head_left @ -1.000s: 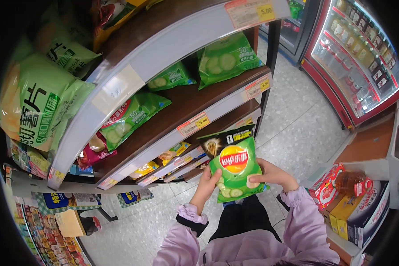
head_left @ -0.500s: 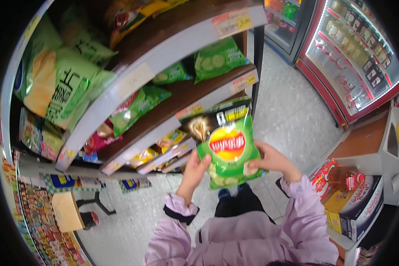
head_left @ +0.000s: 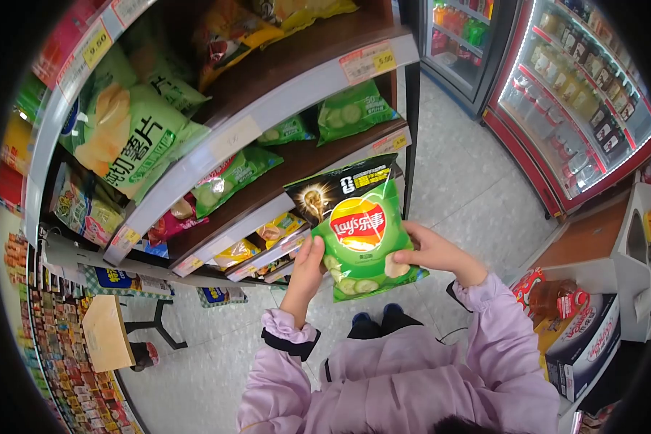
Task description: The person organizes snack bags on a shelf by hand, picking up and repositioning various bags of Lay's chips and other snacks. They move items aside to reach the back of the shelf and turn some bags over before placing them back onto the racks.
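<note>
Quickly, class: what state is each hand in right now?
Left hand: closed, holding the green Lay's bag.
Right hand: closed, holding the same green Lay's bag.

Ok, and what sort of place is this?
Most likely a convenience store or small supermarket: it has shelves of bagged snacks, price tags along the shelf edges, and a lit, red-framed drinks cooler.

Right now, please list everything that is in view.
Lay's bag: one, mostly green, centre
Shelf unit: one, brown, left
Shelf bags: many, green, yellow, red, left
Small packets: many, multicoloured, lower left
Stand: one, tan, lower left
Fridges: two, red and dark, upper right
Bottle: one, amber, lower right
Carton: one, dark, lower right
Floor: one, grey, underneath
Sleeves: two, lilac, on arms
Left hand: one, bare, on bag
Right hand: one, bare, on bag
</note>
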`<state>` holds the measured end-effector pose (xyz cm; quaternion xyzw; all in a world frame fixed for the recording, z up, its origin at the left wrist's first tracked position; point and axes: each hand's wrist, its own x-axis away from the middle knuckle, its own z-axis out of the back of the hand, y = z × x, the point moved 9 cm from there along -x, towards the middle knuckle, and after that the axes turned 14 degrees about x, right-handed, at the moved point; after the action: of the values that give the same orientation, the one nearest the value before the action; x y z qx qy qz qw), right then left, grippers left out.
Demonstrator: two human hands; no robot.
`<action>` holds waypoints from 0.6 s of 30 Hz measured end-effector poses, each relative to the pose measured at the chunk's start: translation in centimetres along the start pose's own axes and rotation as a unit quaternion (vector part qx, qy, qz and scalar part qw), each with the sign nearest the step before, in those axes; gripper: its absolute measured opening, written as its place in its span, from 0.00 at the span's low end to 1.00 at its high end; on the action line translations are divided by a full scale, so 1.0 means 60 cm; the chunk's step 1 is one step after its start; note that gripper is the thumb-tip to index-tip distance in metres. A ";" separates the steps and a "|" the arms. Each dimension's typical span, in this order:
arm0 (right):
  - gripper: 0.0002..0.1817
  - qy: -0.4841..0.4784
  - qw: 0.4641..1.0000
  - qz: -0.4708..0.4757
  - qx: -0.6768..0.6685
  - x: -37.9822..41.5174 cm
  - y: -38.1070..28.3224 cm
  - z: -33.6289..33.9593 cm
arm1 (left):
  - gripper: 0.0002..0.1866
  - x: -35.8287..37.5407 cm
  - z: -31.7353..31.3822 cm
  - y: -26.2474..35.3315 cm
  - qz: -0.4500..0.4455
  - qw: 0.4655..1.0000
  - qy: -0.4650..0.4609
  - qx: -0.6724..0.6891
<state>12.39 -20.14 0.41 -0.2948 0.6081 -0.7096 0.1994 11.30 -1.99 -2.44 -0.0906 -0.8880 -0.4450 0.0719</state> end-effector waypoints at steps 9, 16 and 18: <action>0.34 0.002 1.000 0.012 -0.006 -0.039 -0.043 -0.002 | 0.21 -0.026 0.016 0.047 -0.030 0.999 0.020 -0.022; 0.34 0.008 1.000 0.030 0.006 -0.077 -0.064 -0.006 | 0.21 -0.062 0.030 0.089 -0.047 0.998 -0.017 -0.037; 0.35 0.016 0.999 0.033 0.000 -0.089 -0.068 -0.006 | 0.22 -0.069 0.021 0.103 -0.056 0.997 -0.024 -0.036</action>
<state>16.44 -15.73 3.45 -0.2631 0.6205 -0.7074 0.2128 16.68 2.26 0.75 -0.0535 -0.8765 -0.4778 0.0225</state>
